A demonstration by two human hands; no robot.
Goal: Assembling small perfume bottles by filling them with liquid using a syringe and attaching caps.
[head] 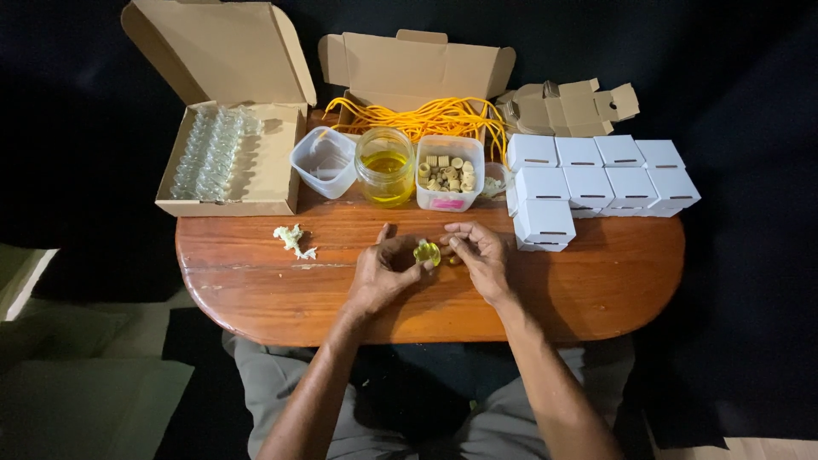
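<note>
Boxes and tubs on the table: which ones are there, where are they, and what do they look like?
Open brown box: back left, holds clear glass bottles.
Open brown box: back middle, yellow cords.
Flat brown box blanks: back right.
White boxes: right, small closed cubes.
Empty clear tub: beside the jar.
Glass jar: yellow liquid.
Clear tub: corks, pink label.

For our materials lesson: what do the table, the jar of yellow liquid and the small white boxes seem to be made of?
Table: wood, glossy varnish, visible grain and glare.
Jar: clear glass or plastic; the yellow liquid shows through.
White boxes: matte folded card, with tab slits.
</note>
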